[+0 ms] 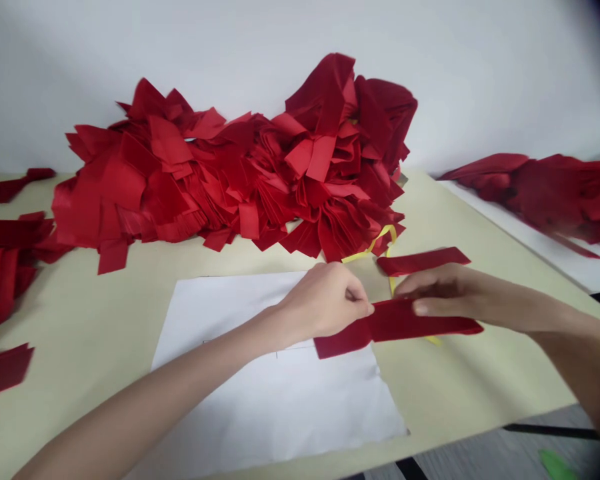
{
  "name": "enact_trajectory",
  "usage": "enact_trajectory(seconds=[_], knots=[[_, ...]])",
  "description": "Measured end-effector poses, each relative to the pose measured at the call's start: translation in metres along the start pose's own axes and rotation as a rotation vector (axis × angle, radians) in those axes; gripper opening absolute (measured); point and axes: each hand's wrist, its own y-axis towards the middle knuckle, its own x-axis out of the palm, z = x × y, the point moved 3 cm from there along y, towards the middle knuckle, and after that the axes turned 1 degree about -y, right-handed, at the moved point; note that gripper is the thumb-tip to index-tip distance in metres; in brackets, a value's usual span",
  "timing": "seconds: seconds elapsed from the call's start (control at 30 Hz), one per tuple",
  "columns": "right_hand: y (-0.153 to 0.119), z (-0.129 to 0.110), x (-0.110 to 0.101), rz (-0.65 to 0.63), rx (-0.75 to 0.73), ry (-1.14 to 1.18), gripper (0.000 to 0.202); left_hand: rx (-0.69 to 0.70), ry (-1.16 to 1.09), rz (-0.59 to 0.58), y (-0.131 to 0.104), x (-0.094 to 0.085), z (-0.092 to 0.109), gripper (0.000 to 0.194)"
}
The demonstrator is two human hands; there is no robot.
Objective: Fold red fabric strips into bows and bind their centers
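Note:
A red fabric strip, folded or creased near its middle, extends over the right edge of a white paper sheet with thin drawn lines. My left hand is closed, thumb and forefinger pinching the strip's upper edge by the crease. On the strip's right half lies my right hand, thumb on its face and fingers curled along the far edge. Behind that hand rests a second red strip. A narrow yellow ribbon loops out from the pile and runs down behind the held strip.
A large heap of red strips leans toward the white wall. More red pieces lie at left. At right, a red bundle sits on a white board. The cream table's front edge crosses the lower right.

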Motion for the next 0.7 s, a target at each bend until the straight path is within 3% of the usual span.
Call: enact_trajectory(seconds=[0.07,0.23,0.33,0.5,0.7], knots=[[-0.013,0.034,-0.017,0.117,0.135,0.072,0.031,0.024,0.015,0.013,0.019,0.014,0.002,0.016],[-0.040,0.113,-0.048,0.450,0.173,0.264,0.029,0.057,0.071,0.008,0.067,0.051,0.011,0.020],[-0.044,0.145,-0.054,0.599,0.199,0.367,0.032,0.024,0.143,0.014,0.095,0.065,0.018,0.013],[-0.034,0.165,-0.057,0.820,0.295,0.400,0.040,-0.010,0.266,0.028,0.129,0.077,0.028,0.019],[-0.023,0.177,-0.061,0.999,0.375,0.301,0.042,-0.022,0.330,0.057,0.142,0.094,0.026,0.017]])
